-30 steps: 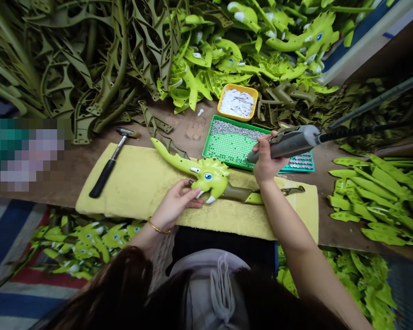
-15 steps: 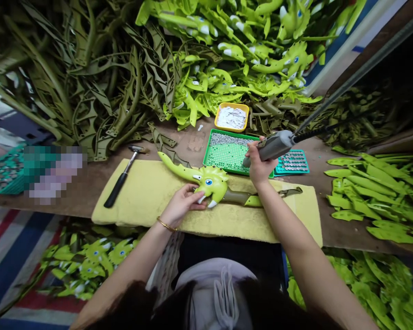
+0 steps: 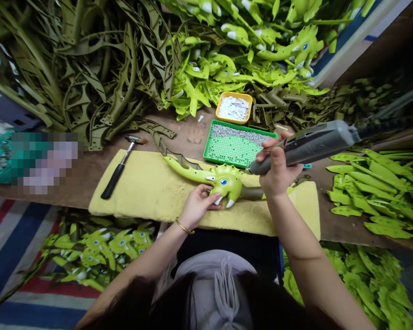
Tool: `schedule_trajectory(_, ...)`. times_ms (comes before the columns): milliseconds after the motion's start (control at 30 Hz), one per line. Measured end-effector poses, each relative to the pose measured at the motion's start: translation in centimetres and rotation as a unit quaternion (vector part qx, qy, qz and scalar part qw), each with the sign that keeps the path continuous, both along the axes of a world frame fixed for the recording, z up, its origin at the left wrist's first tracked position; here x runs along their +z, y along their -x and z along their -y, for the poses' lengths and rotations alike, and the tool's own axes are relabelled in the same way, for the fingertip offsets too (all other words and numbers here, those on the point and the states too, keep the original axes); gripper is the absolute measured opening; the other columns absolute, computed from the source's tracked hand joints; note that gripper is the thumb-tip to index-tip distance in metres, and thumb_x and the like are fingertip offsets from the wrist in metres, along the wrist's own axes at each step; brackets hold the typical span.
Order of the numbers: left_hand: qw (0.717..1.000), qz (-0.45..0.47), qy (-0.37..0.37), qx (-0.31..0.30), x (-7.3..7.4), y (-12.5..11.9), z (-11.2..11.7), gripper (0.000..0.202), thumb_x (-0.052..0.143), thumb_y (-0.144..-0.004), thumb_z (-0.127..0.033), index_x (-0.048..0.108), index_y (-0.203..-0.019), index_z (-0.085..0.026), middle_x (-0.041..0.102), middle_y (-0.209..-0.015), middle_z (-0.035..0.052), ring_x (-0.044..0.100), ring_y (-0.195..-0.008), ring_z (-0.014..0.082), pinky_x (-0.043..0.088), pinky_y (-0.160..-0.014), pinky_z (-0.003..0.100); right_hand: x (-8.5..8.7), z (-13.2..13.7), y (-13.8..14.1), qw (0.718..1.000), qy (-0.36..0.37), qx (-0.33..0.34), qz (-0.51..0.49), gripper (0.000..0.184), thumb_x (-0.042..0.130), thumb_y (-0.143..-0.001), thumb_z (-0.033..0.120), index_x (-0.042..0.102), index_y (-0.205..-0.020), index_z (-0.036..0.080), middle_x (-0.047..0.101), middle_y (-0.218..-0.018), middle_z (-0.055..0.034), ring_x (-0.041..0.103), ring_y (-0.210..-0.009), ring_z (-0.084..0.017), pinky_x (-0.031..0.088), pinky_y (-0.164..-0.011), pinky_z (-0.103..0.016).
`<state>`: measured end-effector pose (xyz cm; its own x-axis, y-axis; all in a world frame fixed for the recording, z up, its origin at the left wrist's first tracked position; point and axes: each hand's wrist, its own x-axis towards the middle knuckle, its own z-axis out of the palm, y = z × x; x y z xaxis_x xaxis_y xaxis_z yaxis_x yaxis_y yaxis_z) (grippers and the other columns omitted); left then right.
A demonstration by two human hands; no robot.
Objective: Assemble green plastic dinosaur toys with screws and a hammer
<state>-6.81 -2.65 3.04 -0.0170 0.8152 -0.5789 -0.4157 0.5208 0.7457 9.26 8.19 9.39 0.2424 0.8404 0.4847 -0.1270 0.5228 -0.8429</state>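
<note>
A lime-green dinosaur-head toy part point(image 3: 223, 182) with a blue eye and white horns lies on a yellow foam pad point(image 3: 147, 188). My left hand point(image 3: 198, 205) rests on its lower edge, fingers curled against it, holding it down. My right hand point(image 3: 278, 168) is wrapped round a grey powered screwdriver point(image 3: 313, 143), whose tip points down-left at the back of the dinosaur head. A cable runs from the tool off to the right.
A green tray point(image 3: 232, 149) of small screws and a yellow tub point(image 3: 234, 108) of white pieces sit behind the pad. A hammer point(image 3: 119, 168) lies at the pad's left corner. Heaps of olive and lime plastic parts point(image 3: 124, 68) fill the bench; green blades point(image 3: 378, 192) lie right.
My right hand brought the screwdriver from over the green tray down toward the dinosaur head. My left hand stayed on the toy part, which sits slightly further right on the pad.
</note>
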Motion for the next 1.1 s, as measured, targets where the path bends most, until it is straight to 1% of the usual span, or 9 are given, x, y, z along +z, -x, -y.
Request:
schedule_trajectory(167, 1.0, 0.002, 0.001, 0.031, -0.6, -1.9, 0.1, 0.059, 0.087, -0.048, -0.042, 0.051, -0.087, -0.016, 0.067, -0.071, -0.0017, 0.065, -0.062, 0.0136, 0.06, -0.061, 0.03, -0.6, 1.6, -0.2, 0.998, 0.022, 0.054, 0.009, 0.034, 0.07, -0.077, 0.041, 0.058, -0.106, 0.029, 0.065, -0.082, 0.0043, 0.056, -0.049, -0.006, 0.05, -0.049, -0.024)
schedule_trajectory(400, 1.0, -0.003, 0.001, 0.028, -0.8, -1.6, 0.1, 0.056, 0.086, -0.051, -0.044, 0.052, -0.087, -0.017, 0.067, -0.073, -0.0012, 0.066, -0.065, 0.0155, 0.06, -0.061, 0.032, -4.0, 1.4, 0.4, 0.996, 0.034, 0.077, 0.012, 0.034, 0.073, -0.073, 0.039, 0.058, -0.101, 0.027, 0.056, -0.064, 0.0069, 0.055, -0.049, -0.008, 0.048, -0.049, -0.024)
schedule_trajectory(533, 1.0, -0.003, 0.006, 0.025, -0.9, -1.6, 0.3, 0.056, 0.085, -0.053, -0.044, 0.051, -0.088, -0.017, 0.069, -0.078, 0.0011, 0.068, -0.07, 0.0171, 0.06, -0.064, 0.033, -3.7, 1.6, 0.2, 0.994, 0.029, 0.104, 0.03, 0.033, 0.072, -0.075, 0.034, 0.058, -0.104, 0.028, 0.059, -0.067, 0.0064, 0.056, -0.05, -0.008, 0.048, -0.049, -0.023)
schedule_trajectory(600, 1.0, -0.004, 0.004, 0.021, -0.9, -1.8, 0.3, 0.056, 0.085, -0.054, -0.044, 0.05, -0.088, -0.017, 0.069, -0.077, 0.0003, 0.067, -0.068, 0.0165, 0.06, -0.064, 0.032, -2.7, 0.9, -0.2, 0.996, 0.018, 0.08, 0.031, 0.033, 0.07, -0.077, 0.037, 0.058, -0.106, 0.028, 0.063, -0.073, 0.0049, 0.056, -0.048, -0.007, 0.047, -0.046, -0.023)
schedule_trajectory(667, 1.0, -0.002, -0.004, 0.018, -1.0, -2.1, 0.2, 0.056, 0.085, -0.054, -0.045, 0.051, -0.089, -0.018, 0.068, -0.075, -0.0009, 0.067, -0.065, 0.0155, 0.06, -0.063, 0.032, -1.9, -0.5, -0.6, 1.0, -0.012, 0.004, 0.019, 0.033, 0.068, -0.078, 0.043, 0.057, -0.106, 0.029, 0.064, -0.078, 0.0045, 0.054, -0.046, -0.006, 0.046, -0.045, -0.023)
schedule_trajectory(733, 1.0, 0.005, -0.009, 0.017, -1.1, -2.5, 0.0, 0.057, 0.085, -0.053, -0.047, 0.05, -0.088, -0.018, 0.068, -0.076, -0.0007, 0.066, -0.064, 0.015, 0.06, -0.063, 0.032, -1.8, -2.1, -0.7, 0.997, -0.031, -0.072, 0.011, 0.034, 0.067, -0.077, 0.047, 0.057, -0.104, 0.029, 0.063, -0.079, 0.0049, 0.053, -0.045, -0.005, 0.046, -0.045, -0.023)
schedule_trajectory(800, 1.0, 0.012, -0.011, 0.018, -1.2, -2.8, -0.1, 0.057, 0.085, -0.053, -0.047, 0.05, -0.087, -0.018, 0.068, -0.077, 0.0, 0.067, -0.066, 0.0155, 0.06, -0.063, 0.032, -2.5, -3.3, -0.7, 0.993, -0.009, -0.111, 0.024, 0.038, 0.069, -0.075, 0.05, 0.057, -0.103, 0.027, 0.063, -0.079, 0.0043, 0.053, -0.046, -0.006, 0.047, -0.047, -0.025)
schedule_trajectory(967, 1.0, 0.015, -0.016, 0.015, -1.7, -3.0, -0.2, 0.057, 0.084, -0.055, -0.047, 0.049, -0.09, -0.019, 0.068, -0.077, -0.0004, 0.068, -0.066, 0.0165, 0.06, -0.064, 0.033, -4.8, -4.2, -0.4, 0.991, 0.038, -0.118, 0.045, 0.05, 0.068, -0.072, 0.057, 0.055, -0.108, 0.024, 0.062, -0.081, 0.0026, 0.054, -0.048, -0.007, 0.05, -0.049, -0.027)
schedule_trajectory(1100, 1.0, 0.017, -0.01, 0.014, -1.8, -2.9, -0.1, 0.056, 0.084, -0.055, -0.046, 0.049, -0.09, -0.019, 0.07, -0.08, 0.0016, 0.069, -0.069, 0.0178, 0.06, -0.065, 0.033, -5.1, -4.2, -0.2, 0.993, 0.044, -0.101, 0.045, 0.049, 0.069, -0.07, 0.057, 0.056, -0.103, 0.024, 0.06, -0.077, 0.0033, 0.053, -0.047, -0.007, 0.049, -0.049, -0.027)
